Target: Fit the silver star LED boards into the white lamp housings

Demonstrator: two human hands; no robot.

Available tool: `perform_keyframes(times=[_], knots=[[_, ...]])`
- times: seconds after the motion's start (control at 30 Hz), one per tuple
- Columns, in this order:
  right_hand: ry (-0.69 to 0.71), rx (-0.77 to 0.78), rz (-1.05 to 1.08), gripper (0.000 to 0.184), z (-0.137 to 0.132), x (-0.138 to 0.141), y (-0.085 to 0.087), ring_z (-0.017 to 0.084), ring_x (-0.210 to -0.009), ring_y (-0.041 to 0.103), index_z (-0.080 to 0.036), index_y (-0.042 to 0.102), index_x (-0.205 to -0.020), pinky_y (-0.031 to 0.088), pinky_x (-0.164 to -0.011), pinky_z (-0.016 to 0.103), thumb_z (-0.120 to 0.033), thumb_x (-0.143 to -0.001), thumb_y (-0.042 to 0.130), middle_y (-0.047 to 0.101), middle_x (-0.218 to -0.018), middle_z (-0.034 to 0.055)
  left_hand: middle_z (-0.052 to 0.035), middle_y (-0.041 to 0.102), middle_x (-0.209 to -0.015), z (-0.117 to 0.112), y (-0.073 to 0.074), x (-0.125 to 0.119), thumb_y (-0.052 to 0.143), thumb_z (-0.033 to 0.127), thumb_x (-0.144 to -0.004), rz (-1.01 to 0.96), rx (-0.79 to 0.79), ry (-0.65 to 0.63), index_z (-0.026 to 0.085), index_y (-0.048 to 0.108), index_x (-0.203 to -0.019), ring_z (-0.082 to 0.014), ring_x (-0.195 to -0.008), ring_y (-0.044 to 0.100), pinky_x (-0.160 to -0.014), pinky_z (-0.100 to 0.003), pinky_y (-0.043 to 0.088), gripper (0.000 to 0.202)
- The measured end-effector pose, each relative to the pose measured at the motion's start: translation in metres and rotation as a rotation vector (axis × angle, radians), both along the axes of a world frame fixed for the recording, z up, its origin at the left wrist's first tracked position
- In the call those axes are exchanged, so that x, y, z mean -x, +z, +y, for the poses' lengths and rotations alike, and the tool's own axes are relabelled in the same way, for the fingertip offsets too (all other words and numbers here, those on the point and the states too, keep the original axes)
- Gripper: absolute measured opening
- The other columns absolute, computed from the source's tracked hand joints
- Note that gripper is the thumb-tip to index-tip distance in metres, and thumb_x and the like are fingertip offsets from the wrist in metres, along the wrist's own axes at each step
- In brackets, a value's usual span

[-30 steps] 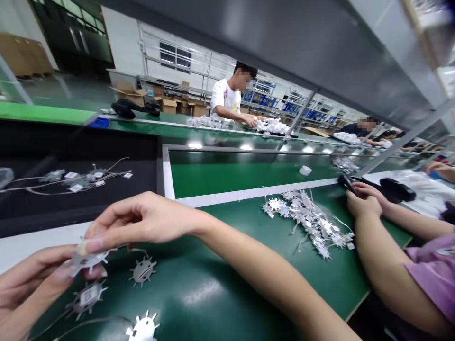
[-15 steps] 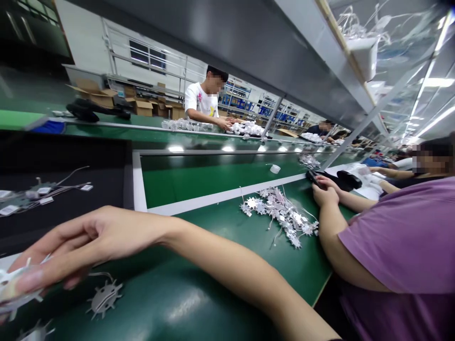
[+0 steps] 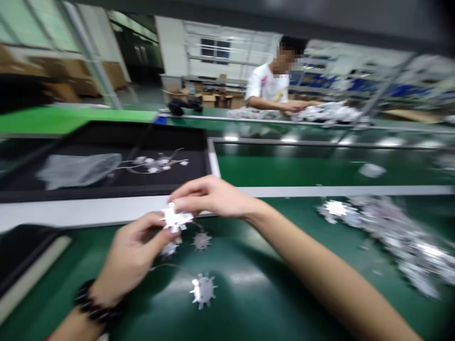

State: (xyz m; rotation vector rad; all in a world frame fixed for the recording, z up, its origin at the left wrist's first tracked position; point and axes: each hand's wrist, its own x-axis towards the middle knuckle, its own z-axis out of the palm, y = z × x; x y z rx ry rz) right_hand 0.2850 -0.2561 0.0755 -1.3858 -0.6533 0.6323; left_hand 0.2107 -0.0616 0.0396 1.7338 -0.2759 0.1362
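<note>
Between my two hands, above the green bench, is a shiny star-shaped metal plate (image 3: pixel 174 219) with short prongs round its edge. My left hand (image 3: pixel 133 253), with a dark bead bracelet at the wrist, pinches it from below and the left. My right hand (image 3: pixel 213 198) reaches across and pinches its upper edge. Under the hands lies a second pronged plate (image 3: pixel 202 241), and another pronged plate (image 3: pixel 204 290) with a thin wire lies closer to me. One more is partly hidden below my left fingers. The view is somewhat blurred.
A black tray (image 3: pixel 170 182) ahead holds a clear plastic bag (image 3: pixel 80 169) and several wired parts (image 3: pixel 156 163). A heap of pronged plates (image 3: pixel 398 232) lies at the right. One white part (image 3: pixel 371 170) is on the green strip. Opposite works a person (image 3: pixel 268 87) in white.
The view has swung left, so the neighbour in purple is out of sight. My left hand has come into view, and both hands now meet at the plate.
</note>
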Motion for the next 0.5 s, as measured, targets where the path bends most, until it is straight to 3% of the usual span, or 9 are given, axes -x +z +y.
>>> perform_keyframes(times=[0.1,0.23,0.5], knots=[[-0.020,0.007,0.061,0.021,0.000,0.001,-0.002,0.009,-0.073,0.064,-0.012,0.074,-0.098,0.052,-0.068,0.021,-0.023,-0.081,0.079,0.071,-0.084,0.0014,-0.0036,0.074,-0.077,0.000,-0.004,-0.001,0.075,0.030,-0.078,-0.022,-0.033,0.022,0.018,0.066,-0.071,-0.0182,-0.073,0.069,-0.064,-0.023,0.050,0.016],[-0.075,0.042,0.042,0.028,0.004,0.005,-0.002,0.010,-0.069,0.062,-0.013,0.074,-0.097,0.050,-0.065,0.023,-0.032,-0.078,0.081,0.071,-0.079,0.0024,-0.0005,0.068,-0.071,0.000,-0.010,-0.003,0.068,0.028,-0.085,-0.010,-0.020,-0.017,0.018,0.065,-0.076,-0.0140,-0.067,0.064,-0.067,-0.024,0.050,0.014],[-0.200,0.020,-0.063,0.037,0.011,0.011,-0.002,0.007,-0.062,0.056,-0.013,0.069,-0.087,0.046,-0.057,0.017,-0.044,-0.075,0.084,0.066,-0.071,-0.0009,0.0012,0.066,-0.068,-0.005,-0.009,0.002,0.067,0.024,-0.086,0.051,0.023,-0.116,0.017,0.066,-0.079,-0.0115,-0.066,0.061,-0.067,-0.023,0.047,0.010]])
